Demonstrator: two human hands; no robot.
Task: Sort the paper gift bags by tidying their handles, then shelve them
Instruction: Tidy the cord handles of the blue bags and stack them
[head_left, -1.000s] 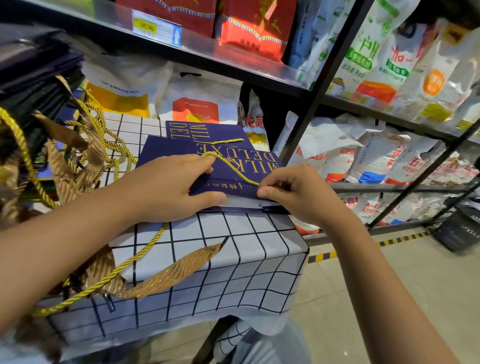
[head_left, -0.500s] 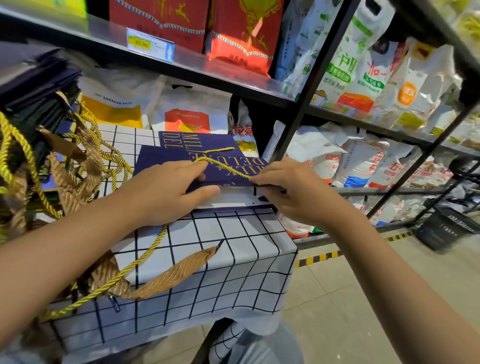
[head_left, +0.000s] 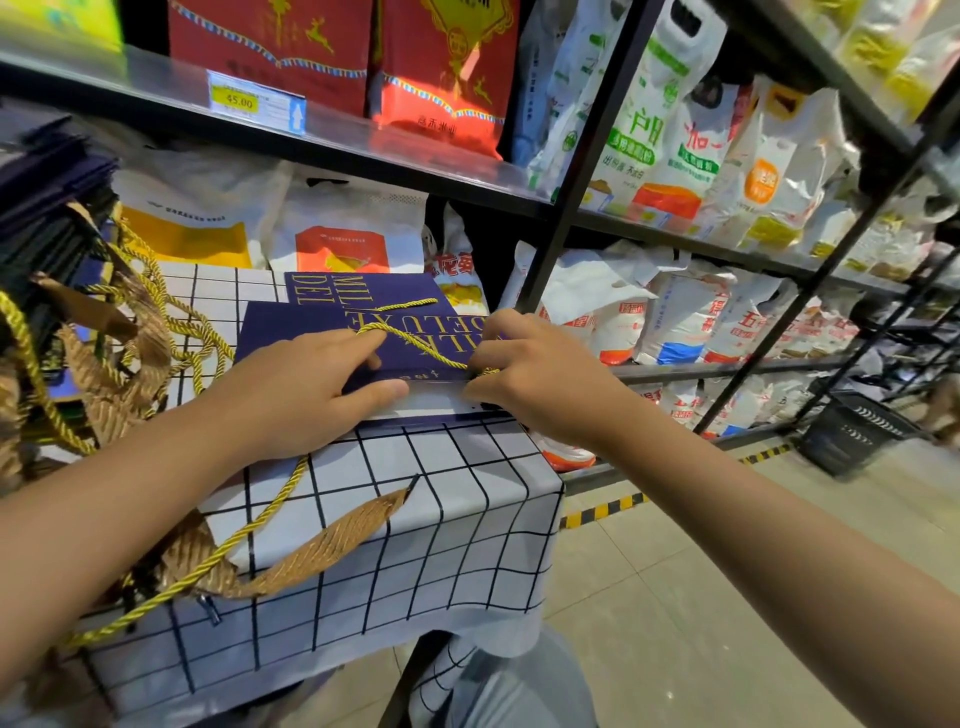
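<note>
The shelving (head_left: 582, 171) fills the background, stacked with white food sacks (head_left: 675, 322) and red boxes (head_left: 447, 67); no gift bag sits on it, so shelving is judged not yet begun. Below and in front of it stands a table (head_left: 395, 519) under a checked cloth, where the work goes on.

At the table's left edge lies a heap of dark bags (head_left: 47, 208) with yellow cords and brown ribbon handles spilling over the cloth. Whether anything is inside them cannot be told. A black basket (head_left: 852, 431) stands on the floor to the right, its contents unclear.

The navy bag (head_left: 311, 332) lies flat on the table between the hands, on top of a second one like it. It is folded shut, and nothing shows inside.

The left hand (head_left: 296, 395) presses on the bag, its grip loose, thumb along the near edge and a finger on the cord (head_left: 410, 338). The right hand (head_left: 530, 374) has a narrow grip, pinching the cord where it meets the bag's near edge.

Risks, as a guess: pulling the cord hard could tear the paper at its hole, or draw the other end out. If the left hand lifts, the bag may slide off the one beneath. The loose cords at the left could snag a sleeveless arm and drag the heap down.
</note>
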